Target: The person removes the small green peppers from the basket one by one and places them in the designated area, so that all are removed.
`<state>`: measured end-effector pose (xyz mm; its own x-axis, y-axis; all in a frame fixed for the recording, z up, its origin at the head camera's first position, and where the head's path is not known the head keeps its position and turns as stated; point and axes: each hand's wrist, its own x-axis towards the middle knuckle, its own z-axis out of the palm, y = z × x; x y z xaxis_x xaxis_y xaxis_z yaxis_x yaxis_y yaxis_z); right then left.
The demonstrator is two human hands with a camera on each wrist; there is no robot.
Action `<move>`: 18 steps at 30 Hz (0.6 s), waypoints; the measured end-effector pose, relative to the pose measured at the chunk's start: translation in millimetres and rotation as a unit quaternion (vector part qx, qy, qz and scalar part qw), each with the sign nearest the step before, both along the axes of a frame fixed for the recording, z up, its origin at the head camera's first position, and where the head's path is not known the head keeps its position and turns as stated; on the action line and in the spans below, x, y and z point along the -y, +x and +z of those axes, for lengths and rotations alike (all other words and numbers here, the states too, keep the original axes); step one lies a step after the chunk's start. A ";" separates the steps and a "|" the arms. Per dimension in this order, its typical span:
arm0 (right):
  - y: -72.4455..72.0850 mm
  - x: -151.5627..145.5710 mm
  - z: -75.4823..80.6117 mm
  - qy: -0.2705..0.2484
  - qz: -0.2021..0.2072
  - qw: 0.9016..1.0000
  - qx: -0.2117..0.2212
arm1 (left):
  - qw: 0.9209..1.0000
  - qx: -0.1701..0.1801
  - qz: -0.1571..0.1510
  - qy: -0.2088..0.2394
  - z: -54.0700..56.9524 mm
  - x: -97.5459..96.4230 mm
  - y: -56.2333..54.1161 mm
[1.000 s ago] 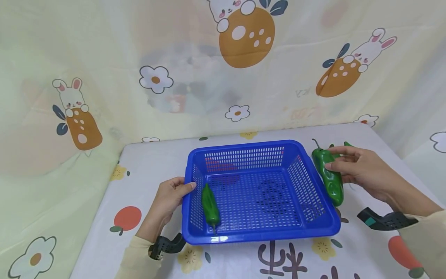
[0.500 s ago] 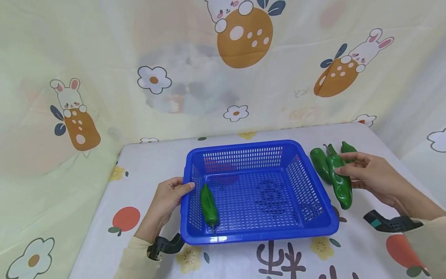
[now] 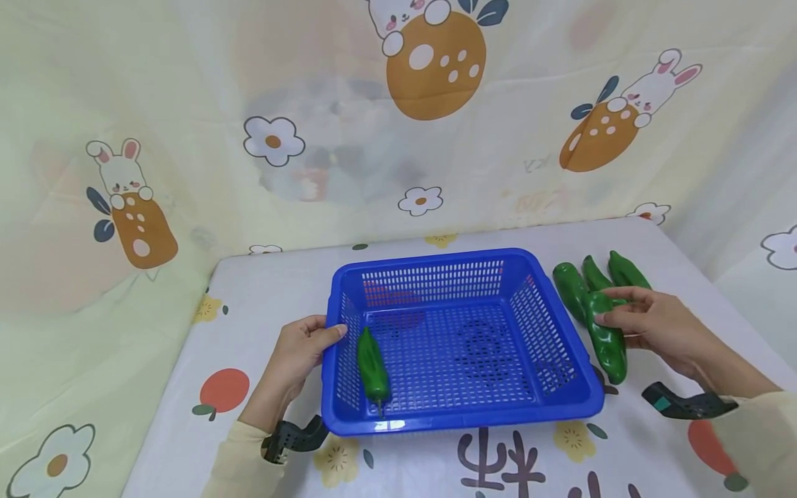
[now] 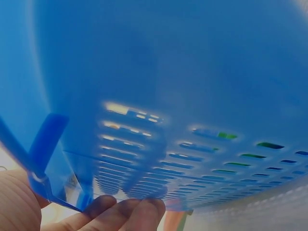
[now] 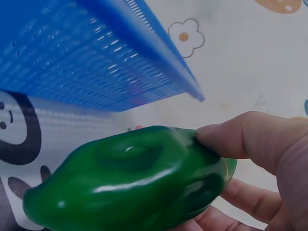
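At the left side of a blue plastic basket (image 3: 461,423), my left hand (image 3: 300,354) grips the rim, thumb on top. The left wrist view has its fingertips (image 4: 144,214) against the slotted outer wall. My right hand (image 3: 661,333) pinches a glossy green pepper (image 3: 610,353) between thumb and fingers, just right of the basket. In the right wrist view this pepper (image 5: 130,178) points its tapered end away from the hand. Inside the basket, along its left wall, lies another green pepper (image 3: 373,366).
Beyond the right hand lie a thick green pepper (image 3: 569,287) beside the basket, a slimmer pepper (image 3: 596,272) partly covered by the held one, and a further pepper (image 3: 627,268). A patterned cloth (image 3: 268,290) covers the table; a printed curtain (image 3: 349,90) hangs behind.
The right hand has carried its pepper away from the basket's right rim, to the right and slightly nearer me, uncovering the other peppers. The left hand keeps its grip on the rim.
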<state>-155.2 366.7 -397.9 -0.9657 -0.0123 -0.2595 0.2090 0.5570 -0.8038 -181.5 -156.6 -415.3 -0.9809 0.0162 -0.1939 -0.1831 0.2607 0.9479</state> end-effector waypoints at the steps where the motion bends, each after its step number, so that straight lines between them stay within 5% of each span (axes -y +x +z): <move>1: 0.0 0.0 -1.9 0.000 0.001 1.000 0.002 | 1.000 0.001 0.000 -0.001 0.1 0.1 -0.1; 18: 0.0 -3.8 -24.8 0.018 -0.008 0.999 0.042 | 1.000 0.008 0.002 0.004 1.2 -0.2 0.4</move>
<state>-155.2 370.6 -422.6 -0.9408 0.0129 -0.3388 0.2829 0.5808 -0.7633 -181.1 -156.4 -414.1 -0.9775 0.0144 -0.2103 -0.2000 0.2525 0.9467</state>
